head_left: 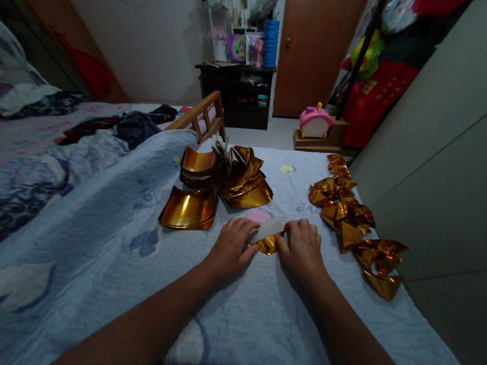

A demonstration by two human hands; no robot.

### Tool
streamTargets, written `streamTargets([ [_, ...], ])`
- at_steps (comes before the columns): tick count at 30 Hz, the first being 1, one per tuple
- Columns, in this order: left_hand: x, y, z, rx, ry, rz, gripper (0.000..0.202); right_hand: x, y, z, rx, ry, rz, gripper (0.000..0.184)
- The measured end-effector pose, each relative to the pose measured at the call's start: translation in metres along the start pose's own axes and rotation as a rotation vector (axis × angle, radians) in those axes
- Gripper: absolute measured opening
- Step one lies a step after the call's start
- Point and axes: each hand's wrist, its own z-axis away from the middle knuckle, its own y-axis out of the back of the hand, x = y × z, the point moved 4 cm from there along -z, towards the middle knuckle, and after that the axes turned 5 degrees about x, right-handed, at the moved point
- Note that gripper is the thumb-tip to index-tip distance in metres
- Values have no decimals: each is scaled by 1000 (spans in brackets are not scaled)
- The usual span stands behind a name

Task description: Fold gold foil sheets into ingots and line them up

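A sheet of gold foil paper with a pale whitish back lies partly folded on the light blue bedspread. My left hand grips its left end between thumb and fingers. At the opposite end, my right hand pinches the paper's edge. Beyond my left hand are fanned stacks of flat gold foil sheets, slightly curled. To the right of my right hand runs a row of folded gold foil pieces, with a larger one nearest to me.
The bedspread covers the surface under my hands. A grey-white cabinet side borders the right edge. A wooden rail stands behind the stacks. Rumpled clothes lie at the left. A pink toy case sits beyond the far edge.
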Motion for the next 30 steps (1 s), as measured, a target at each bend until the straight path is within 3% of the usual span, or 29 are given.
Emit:
streamTargets([
  [4, -1, -1, -1, -22, -12, 62, 52, 0, 0, -2, 10, -23, -216, 16],
  [9, 1, 4, -2, 3, 10, 220, 75, -6, 2, -3, -83, -23, -771, 11],
  [13, 0, 6, -1, -17, 178, 442, 88, -12, 3, -2, -146, -91, -1098, 23],
  [16, 1, 3, 0, -79, 316, 683, 82, -14, 5, -2, -209, -135, -1246, 27],
  [20, 0, 2, -2, -8, 450, 998, 72, -21, 8, 1, -343, -94, -1273, 21],
  [24, 1, 5, -4, 69, 480, 1134, 61, -31, 5, 7, -454, 3, -1212, 23],
  [30, 6, 6, -3, 25, 424, 1145, 45, -34, 3, 7, -365, 37, -1166, 21],
])
